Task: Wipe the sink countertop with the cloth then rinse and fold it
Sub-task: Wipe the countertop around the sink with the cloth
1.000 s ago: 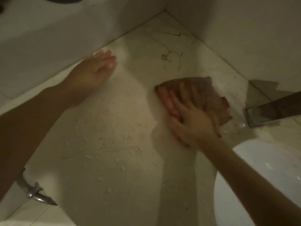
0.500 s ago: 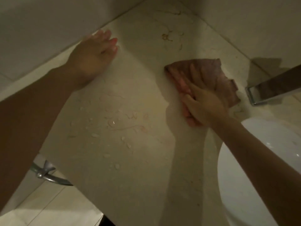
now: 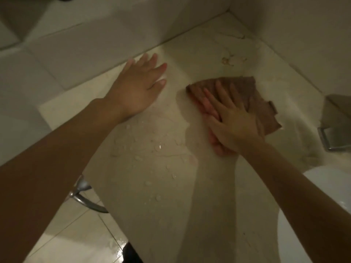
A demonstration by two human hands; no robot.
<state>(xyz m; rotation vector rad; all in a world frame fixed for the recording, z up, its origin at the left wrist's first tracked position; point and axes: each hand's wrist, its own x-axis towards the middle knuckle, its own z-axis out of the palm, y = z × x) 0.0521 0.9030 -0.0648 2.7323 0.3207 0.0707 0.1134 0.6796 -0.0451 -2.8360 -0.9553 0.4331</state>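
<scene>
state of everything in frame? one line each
cloth: brown, crumpled, flat on the countertop under the right hand
right hand: open, palm down, pressing the cloth
left hand: open, palm flat on the countertop, holding nothing
countertop: wet, water drops scattered in the middle, stain near the back corner
faucet: no water seen running
sink basin: only its white rim in view
</scene>
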